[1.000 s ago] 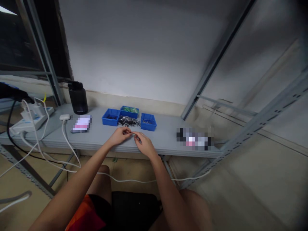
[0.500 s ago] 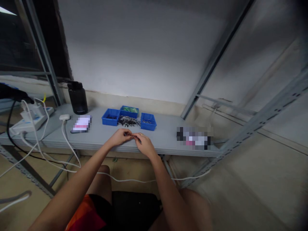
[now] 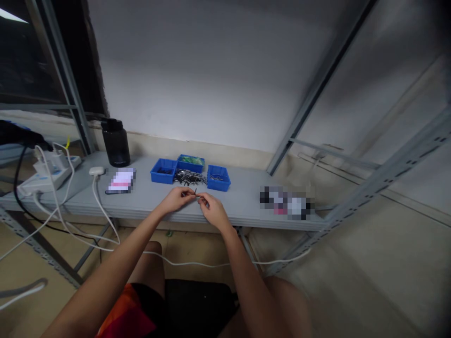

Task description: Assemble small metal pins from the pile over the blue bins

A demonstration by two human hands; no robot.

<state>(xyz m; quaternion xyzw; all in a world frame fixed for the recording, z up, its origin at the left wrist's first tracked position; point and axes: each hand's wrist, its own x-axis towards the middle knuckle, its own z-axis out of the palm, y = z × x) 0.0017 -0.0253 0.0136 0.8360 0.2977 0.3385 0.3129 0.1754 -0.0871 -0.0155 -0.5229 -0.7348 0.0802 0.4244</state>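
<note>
My left hand (image 3: 177, 199) and my right hand (image 3: 212, 209) meet fingertip to fingertip above the front part of the grey shelf (image 3: 144, 199). Between the fingertips shows a small dark thin piece (image 3: 196, 192), pointing up from my left fingers; its kind is too small to make out. My right thumb and forefinger are pinched close against it, and whether they hold a second part I cannot tell. Just behind the hands lies a loose pile of thin metal pieces with dark ends (image 3: 190, 177).
Around the pile stand a blue bin with dark pieces (image 3: 163, 179), a blue bin with green packets (image 3: 200, 168) and a blue bin with thin metal pieces (image 3: 219, 186). A dark bottle (image 3: 117, 146), a phone (image 3: 120, 180) and a power strip (image 3: 52, 178) with white cables are at left. A blurred-out object (image 3: 286, 203) lies right.
My fingertips have come slightly apart, and the small dark piece now shows upright between them. My right hand has turned a little. The view has shifted slightly.
</note>
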